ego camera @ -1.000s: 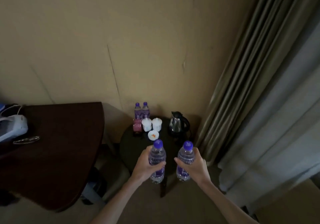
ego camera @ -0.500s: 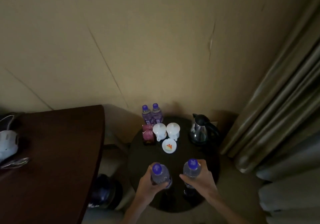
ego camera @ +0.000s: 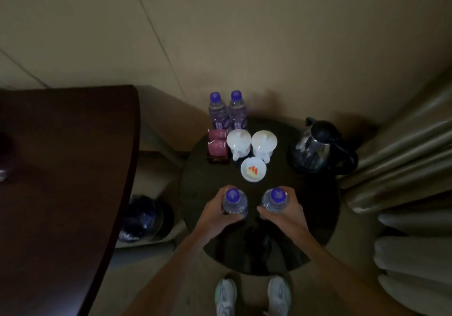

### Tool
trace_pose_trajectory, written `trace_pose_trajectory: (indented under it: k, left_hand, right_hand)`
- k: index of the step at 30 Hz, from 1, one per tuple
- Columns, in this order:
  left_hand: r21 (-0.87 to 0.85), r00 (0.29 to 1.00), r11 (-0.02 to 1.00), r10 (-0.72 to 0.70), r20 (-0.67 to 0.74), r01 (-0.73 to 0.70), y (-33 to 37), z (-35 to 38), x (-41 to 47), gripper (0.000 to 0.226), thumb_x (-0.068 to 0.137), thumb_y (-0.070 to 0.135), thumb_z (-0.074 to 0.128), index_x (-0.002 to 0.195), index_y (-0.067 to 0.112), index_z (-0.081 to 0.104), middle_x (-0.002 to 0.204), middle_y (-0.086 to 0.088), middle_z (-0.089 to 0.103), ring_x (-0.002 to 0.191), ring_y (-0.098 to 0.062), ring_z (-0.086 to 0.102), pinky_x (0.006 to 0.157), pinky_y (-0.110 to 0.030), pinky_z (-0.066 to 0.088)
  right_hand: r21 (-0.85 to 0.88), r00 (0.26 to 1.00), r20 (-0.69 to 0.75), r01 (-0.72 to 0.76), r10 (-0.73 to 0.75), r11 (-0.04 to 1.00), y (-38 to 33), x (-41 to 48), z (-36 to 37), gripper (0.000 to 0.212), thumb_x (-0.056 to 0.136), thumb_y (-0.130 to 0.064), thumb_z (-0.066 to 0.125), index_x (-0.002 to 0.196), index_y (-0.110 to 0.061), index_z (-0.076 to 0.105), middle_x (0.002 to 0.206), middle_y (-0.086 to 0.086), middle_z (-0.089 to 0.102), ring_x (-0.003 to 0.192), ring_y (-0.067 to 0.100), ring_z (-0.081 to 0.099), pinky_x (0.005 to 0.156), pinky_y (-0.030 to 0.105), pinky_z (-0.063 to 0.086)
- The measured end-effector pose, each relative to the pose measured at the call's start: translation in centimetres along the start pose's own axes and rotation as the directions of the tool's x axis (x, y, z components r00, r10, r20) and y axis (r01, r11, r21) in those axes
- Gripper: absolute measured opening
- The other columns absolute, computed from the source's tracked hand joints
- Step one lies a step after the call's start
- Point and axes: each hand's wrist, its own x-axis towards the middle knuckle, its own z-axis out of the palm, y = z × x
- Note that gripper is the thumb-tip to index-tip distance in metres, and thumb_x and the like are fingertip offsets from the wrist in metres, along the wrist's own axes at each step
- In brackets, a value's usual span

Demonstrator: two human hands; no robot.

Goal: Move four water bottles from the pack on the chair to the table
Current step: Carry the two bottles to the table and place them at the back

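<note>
I look straight down on a small round dark table (ego camera: 318, 218). My left hand (ego camera: 215, 215) grips one clear water bottle with a purple cap (ego camera: 233, 200). My right hand (ego camera: 283, 214) grips a second such bottle (ego camera: 277, 199). Both bottles are upright over the table's near half; whether their bases touch the top is hidden by my hands. Two more purple-capped bottles (ego camera: 226, 112) stand side by side at the table's far edge by the wall. The chair and the pack are out of view.
On the table stand two white lidded cups (ego camera: 252, 142), a white dish (ego camera: 253, 169), a pink packet holder (ego camera: 217, 147) and a black kettle (ego camera: 318, 147). A dark wooden desk (ego camera: 61, 181) fills the left. Curtains (ego camera: 403, 156) hang right. A dark bin (ego camera: 144, 218) sits between desk and table.
I have stepped up to the round table and now look down on it. Both hands with their bottles have moved forward and down over the tabletop.
</note>
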Motion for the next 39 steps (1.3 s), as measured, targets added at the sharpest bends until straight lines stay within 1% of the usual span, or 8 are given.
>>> trace_pose_trajectory:
  k: [3, 7, 10, 16, 20, 28, 33, 39]
  left_hand:
    - [0.026, 0.998, 0.998, 0.058, 0.002, -0.058, 0.3, -0.2, 0.6, 0.069, 0.065, 0.019, 0.088, 0.113, 0.049, 0.050, 0.113, 0.019, 0.066, 0.104, 0.012, 0.060, 0.095, -0.019, 0.046]
    - [0.050, 0.996, 0.995, 0.084, 0.008, -0.084, 0.5, -0.2, 1.0, 0.078, 0.065, 0.025, 0.089, 0.131, 0.030, 0.047, 0.128, 0.007, 0.061, 0.119, -0.007, 0.058, 0.106, -0.037, 0.046]
    - [0.110, 0.995, 0.992, 0.059, 0.081, -0.068, 0.3, -0.5, 1.2, 0.088, 0.066, 0.036, 0.086, 0.139, 0.029, 0.038, 0.136, 0.007, 0.056, 0.126, -0.010, 0.053, 0.110, -0.044, 0.041]
    - [0.043, 0.980, 0.990, 0.129, 0.153, -0.137, 2.5, -2.3, 0.8, 0.089, 0.072, 0.055, 0.074, 0.145, 0.027, 0.031, 0.139, 0.003, 0.053, 0.120, -0.006, 0.058, 0.103, -0.036, 0.049]
    - [0.239, 0.952, 0.935, 0.210, 0.222, -0.262, 4.5, -2.9, 0.6, 0.054, 0.083, 0.045, 0.068, 0.131, 0.034, 0.046, 0.128, 0.008, 0.059, 0.111, -0.001, 0.060, 0.096, -0.034, 0.053]
    - [0.187, 0.975, 0.957, 0.212, 0.065, -0.221, 5.2, -2.7, 1.3, 0.030, 0.086, 0.028, 0.071, 0.113, 0.021, 0.060, 0.089, 0.020, 0.063, 0.081, 0.017, 0.060, 0.073, -0.013, 0.043]
    - [0.160, 0.968, 0.972, 0.137, 0.211, -0.172, 5.7, -3.2, 1.7, 0.037, 0.088, 0.014, 0.067, 0.118, 0.024, 0.049, 0.120, 0.003, 0.058, 0.111, -0.012, 0.057, 0.092, -0.034, 0.048]
    - [0.180, 0.952, 0.959, 0.171, 0.255, -0.221, 5.6, -3.5, 1.2, 0.034, 0.089, 0.010, 0.065, 0.117, 0.018, 0.047, 0.140, -0.002, 0.054, 0.125, -0.016, 0.051, 0.100, -0.041, 0.047]
  right_hand:
    - [0.014, 0.998, -0.026, 0.051, -0.050, 0.999, -0.4, -0.2, 0.8, 0.067, 0.061, -0.031, 0.090, 0.105, -0.040, 0.039, 0.097, -0.012, 0.061, 0.087, 0.005, 0.059, 0.084, 0.027, 0.042]
    - [0.062, 0.997, 0.035, 0.069, -0.071, 0.996, -0.6, -0.2, 0.7, 0.082, 0.044, -0.048, 0.085, 0.111, -0.043, 0.038, 0.099, -0.015, 0.061, 0.091, 0.002, 0.060, 0.087, 0.032, 0.047]
    - [0.036, 0.990, 0.101, 0.091, -0.094, 0.995, -0.5, 0.1, 0.2, 0.093, 0.054, -0.027, 0.093, 0.129, -0.031, 0.037, 0.112, -0.009, 0.061, 0.108, 0.015, 0.062, 0.098, 0.039, 0.048]
    - [0.039, 0.967, 0.173, 0.185, -0.189, 0.982, -0.8, -0.6, -2.4, 0.089, 0.066, -0.022, 0.090, 0.137, -0.029, 0.037, 0.130, -0.014, 0.049, 0.115, 0.001, 0.052, 0.100, 0.025, 0.043]
    - [-0.049, 0.936, 0.171, 0.321, -0.309, 0.946, -1.9, -2.2, -4.5, 0.073, 0.079, -0.033, 0.079, 0.140, -0.034, 0.039, 0.133, -0.020, 0.046, 0.113, -0.021, 0.045, 0.089, 0.008, 0.032]
    - [-0.258, 0.888, 0.256, 0.443, -0.381, 0.858, -4.2, -2.6, -5.0, 0.046, 0.094, -0.018, 0.064, 0.137, -0.022, 0.049, 0.137, 0.003, 0.059, 0.128, 0.018, 0.054, 0.105, 0.047, 0.048]
    - [-0.273, 0.904, 0.223, 0.417, -0.365, 0.867, -4.0, -2.6, -4.6, 0.042, 0.095, -0.019, 0.062, 0.134, -0.020, 0.049, 0.136, 0.004, 0.059, 0.128, 0.020, 0.054, 0.104, 0.048, 0.048]
    - [-0.262, 0.918, 0.187, 0.391, -0.351, 0.883, -4.0, -2.8, -4.0, 0.045, 0.094, -0.016, 0.062, 0.137, -0.017, 0.048, 0.140, 0.006, 0.056, 0.132, 0.023, 0.052, 0.106, 0.049, 0.047]
